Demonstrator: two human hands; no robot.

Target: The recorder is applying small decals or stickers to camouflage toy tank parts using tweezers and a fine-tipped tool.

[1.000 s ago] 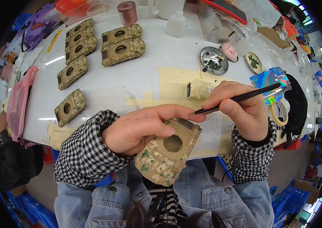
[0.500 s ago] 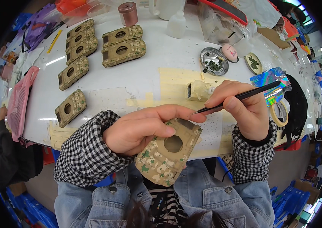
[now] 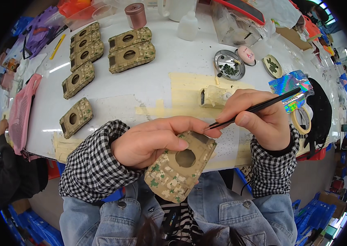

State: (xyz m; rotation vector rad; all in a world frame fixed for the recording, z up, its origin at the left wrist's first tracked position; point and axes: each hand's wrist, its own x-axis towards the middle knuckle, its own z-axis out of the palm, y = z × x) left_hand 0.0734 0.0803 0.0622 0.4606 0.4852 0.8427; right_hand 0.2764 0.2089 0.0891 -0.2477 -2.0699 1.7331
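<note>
My left hand [image 3: 157, 139] is closed on a camouflage model tank hull [image 3: 180, 168], thumb on its top and index finger stretched along its far edge. The hull has a round opening and is tilted above the table's front edge. Black tweezers [image 3: 259, 107] are pinched in my right hand [image 3: 263, 119]. Their tips are slightly parted and meet the end of my left index finger. Whether a tiny part sits between the tips is too small to tell. A tin [image 3: 243, 70] with small dark green pieces stands beyond my right hand.
Several more camouflage hulls, such as one hull [image 3: 76, 118], lie at the left and back left. A taped block [image 3: 214, 97] sits beyond my hands. Around it are a masking tape roll [image 3: 301, 120], a small dish [image 3: 272, 67], a white bottle [image 3: 188, 26] and a pink mesh bag [image 3: 25, 117].
The tweezers' tips have spread apart slightly at my left fingertip. The held hull has shifted a little toward me. Both hands otherwise stay nearly in place.
</note>
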